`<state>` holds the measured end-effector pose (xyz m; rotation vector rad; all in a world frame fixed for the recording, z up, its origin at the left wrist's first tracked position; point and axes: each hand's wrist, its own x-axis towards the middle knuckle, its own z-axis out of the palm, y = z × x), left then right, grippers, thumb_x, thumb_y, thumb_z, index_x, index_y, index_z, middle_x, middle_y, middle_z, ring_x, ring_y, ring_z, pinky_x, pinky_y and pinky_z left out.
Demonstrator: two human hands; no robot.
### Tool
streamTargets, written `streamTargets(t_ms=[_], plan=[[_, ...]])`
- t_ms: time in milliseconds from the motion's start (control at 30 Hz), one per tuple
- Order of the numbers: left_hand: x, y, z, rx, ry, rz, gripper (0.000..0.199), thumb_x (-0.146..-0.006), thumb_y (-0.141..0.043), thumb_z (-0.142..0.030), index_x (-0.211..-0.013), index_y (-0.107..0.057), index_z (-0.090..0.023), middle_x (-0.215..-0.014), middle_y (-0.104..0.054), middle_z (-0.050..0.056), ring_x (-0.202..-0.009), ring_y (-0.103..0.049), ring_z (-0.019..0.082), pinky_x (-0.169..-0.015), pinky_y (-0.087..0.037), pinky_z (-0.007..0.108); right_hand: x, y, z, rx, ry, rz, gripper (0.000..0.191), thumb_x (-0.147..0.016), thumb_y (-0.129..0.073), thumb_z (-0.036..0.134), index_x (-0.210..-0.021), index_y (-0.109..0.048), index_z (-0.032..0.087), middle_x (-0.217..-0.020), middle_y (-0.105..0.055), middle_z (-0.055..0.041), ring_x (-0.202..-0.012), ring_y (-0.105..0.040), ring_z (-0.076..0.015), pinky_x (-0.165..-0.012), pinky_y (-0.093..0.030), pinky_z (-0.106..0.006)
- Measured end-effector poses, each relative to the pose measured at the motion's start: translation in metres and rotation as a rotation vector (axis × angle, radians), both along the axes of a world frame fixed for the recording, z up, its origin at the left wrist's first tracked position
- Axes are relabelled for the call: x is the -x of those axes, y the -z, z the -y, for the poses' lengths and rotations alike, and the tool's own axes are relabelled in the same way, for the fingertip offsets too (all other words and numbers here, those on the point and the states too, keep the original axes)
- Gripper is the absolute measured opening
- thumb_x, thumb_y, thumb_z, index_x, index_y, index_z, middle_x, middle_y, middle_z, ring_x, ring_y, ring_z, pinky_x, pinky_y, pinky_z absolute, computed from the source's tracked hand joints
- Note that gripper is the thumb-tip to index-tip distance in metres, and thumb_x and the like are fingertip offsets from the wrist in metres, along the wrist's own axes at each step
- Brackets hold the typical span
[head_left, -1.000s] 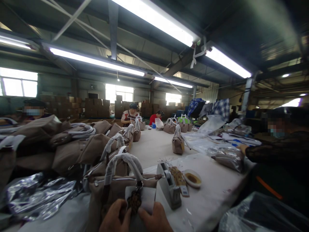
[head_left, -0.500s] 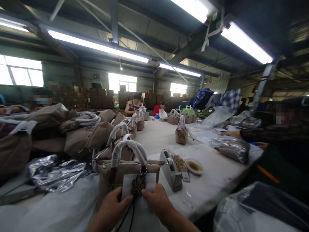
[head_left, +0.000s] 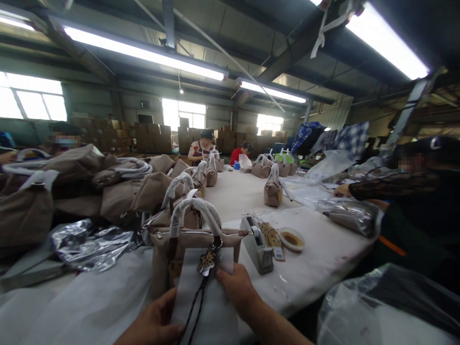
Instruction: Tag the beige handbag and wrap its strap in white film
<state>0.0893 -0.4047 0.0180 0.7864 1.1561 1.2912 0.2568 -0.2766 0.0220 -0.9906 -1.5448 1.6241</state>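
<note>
A taupe handbag (head_left: 160, 263) with wrapped handles (head_left: 196, 205) stands upright before me. Against its front lies a white sheet (head_left: 219, 306), and over it hangs a leopard-print flower charm (head_left: 207, 262) from a ring, with a dark cord (head_left: 196, 304) trailing down. My left hand (head_left: 158, 316) pinches the lower left edge of the sheet, its fingers partly behind it. My right hand (head_left: 239, 292) grips the sheet's right edge, thumb in front, just right of the charm.
Right of the bag are a tape dispenser (head_left: 257, 244) and a tape roll (head_left: 291, 238). Many bags (head_left: 77, 175) are piled at left, beside crumpled silver film (head_left: 93, 244). A co-worker's arm (head_left: 381, 187) reaches in from the right.
My left hand has moved down and left, away from the charm. More of the white sheet and cord now shows, and the charm sits tilted. The co-worker at right has leaned forward.
</note>
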Motion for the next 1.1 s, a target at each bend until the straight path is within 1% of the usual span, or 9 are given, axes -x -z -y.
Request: streamTargets(t_ms=[100, 233, 300, 500, 633, 733, 867, 1000, 1100], plan=[[0.0, -0.001, -0.001, 0.03, -0.045, -0.377, 0.05, -0.056, -0.075, -0.034, -0.104, -0.068, -0.019, -0.1, -0.077, 0.007, -0.097, -0.069, 0.031, -0.089, -0.055, 0.038, 0.003, -0.001, 0.002, -0.042, 0.032, 0.045, 0.021, -0.075, -0.06, 0.031, -0.072, -0.072, 0.015, -0.07, -0.069, -0.0048, -0.064, -0.057, -0.0181, -0.06, -0.044, -0.027], [-0.004, 0.001, -0.001, 0.06, -0.211, -0.952, 0.042, -0.068, -0.059, -0.026, -0.11, -0.067, -0.024, -0.105, -0.076, 0.003, -0.1, -0.069, 0.027, -0.087, -0.054, 0.03, 0.006, -0.001, 0.004, -0.063, 0.037, 0.05, 0.026, -0.076, -0.059, 0.032, -0.085, -0.075, 0.014, -0.076, -0.072, -0.0067, -0.07, -0.061, -0.0214, -0.064, -0.046, -0.029], [-0.006, 0.002, -0.002, 0.02, -0.272, -0.962, 0.041, -0.07, -0.059, -0.03, -0.11, -0.068, -0.025, -0.109, -0.075, 0.002, -0.104, -0.068, 0.027, -0.09, -0.053, 0.03, 0.005, -0.001, 0.003, -0.101, 0.022, 0.068, 0.026, -0.076, -0.059, 0.032, -0.086, -0.075, 0.015, -0.08, -0.073, -0.0072, -0.075, -0.063, -0.023, -0.066, -0.047, -0.03], [-0.006, -0.021, -0.021, 0.013, -0.198, -0.485, 0.05, -0.074, -0.058, -0.057, -0.103, -0.07, -0.018, -0.098, -0.078, 0.004, -0.099, -0.071, 0.028, -0.083, -0.057, 0.03, -0.001, -0.005, 0.003, -0.196, 0.027, 0.113, 0.025, -0.079, -0.055, 0.028, -0.084, -0.074, 0.014, -0.083, -0.075, -0.0088, -0.082, -0.066, -0.0262, -0.073, -0.049, -0.033], [-0.013, -0.04, -0.042, 0.076, -0.265, -0.689, 0.045, -0.075, -0.06, -0.056, -0.097, -0.071, -0.019, -0.091, -0.079, 0.003, -0.093, -0.072, 0.027, -0.08, -0.054, 0.029, -0.005, -0.013, 0.004, -0.231, 0.011, 0.057, 0.029, -0.081, -0.057, 0.03, -0.097, -0.074, 0.013, -0.094, -0.076, -0.0099, -0.092, -0.067, -0.0273, -0.081, -0.05, -0.034], [-0.021, -0.042, -0.051, 0.072, -0.3, -0.884, 0.035, -0.076, -0.061, -0.052, -0.09, -0.069, -0.02, -0.083, -0.078, 0.002, -0.084, -0.071, 0.026, -0.075, -0.052, 0.029, -0.008, -0.014, 0.002, -0.141, 0.0, -0.02, 0.036, -0.085, -0.057, 0.041, -0.1, -0.073, 0.012, -0.093, -0.075, -0.0098, -0.091, -0.067, -0.0262, -0.079, -0.05, -0.032], [-0.029, -0.026, -0.051, 0.01, -0.358, -1.037, 0.024, -0.083, -0.057, -0.043, -0.094, -0.064, -0.023, -0.086, -0.076, 0.002, -0.084, -0.071, 0.024, -0.074, -0.051, 0.03, -0.009, -0.008, -0.004, -0.15, 0.013, 0.0, 0.036, -0.083, -0.059, 0.044, -0.081, -0.074, 0.011, -0.073, -0.072, -0.006, -0.069, -0.063, -0.0193, -0.062, -0.046, -0.026], [-0.027, 0.006, -0.049, -0.201, -0.415, -1.199, 0.04, -0.085, -0.058, -0.039, -0.121, -0.057, -0.022, -0.119, -0.071, 0.008, -0.111, -0.066, 0.024, -0.095, -0.052, 0.032, -0.006, -0.003, -0.004, -0.249, 0.048, 0.142, 0.027, -0.081, -0.06, 0.031, -0.069, -0.073, 0.011, -0.064, -0.068, -0.0033, -0.063, -0.059, -0.0153, -0.056, -0.04, -0.022], [-0.022, 0.024, -0.05, -0.378, -0.41, -1.256, 0.044, -0.084, -0.06, -0.041, -0.123, -0.059, -0.02, -0.116, -0.072, 0.008, -0.107, -0.069, 0.023, -0.091, -0.056, 0.03, -0.004, -0.002, 0.001, -0.284, 0.105, 0.247, 0.027, -0.08, -0.059, 0.029, -0.066, -0.074, 0.011, -0.061, -0.068, -0.0044, -0.062, -0.059, -0.0156, -0.055, -0.039, -0.023]])
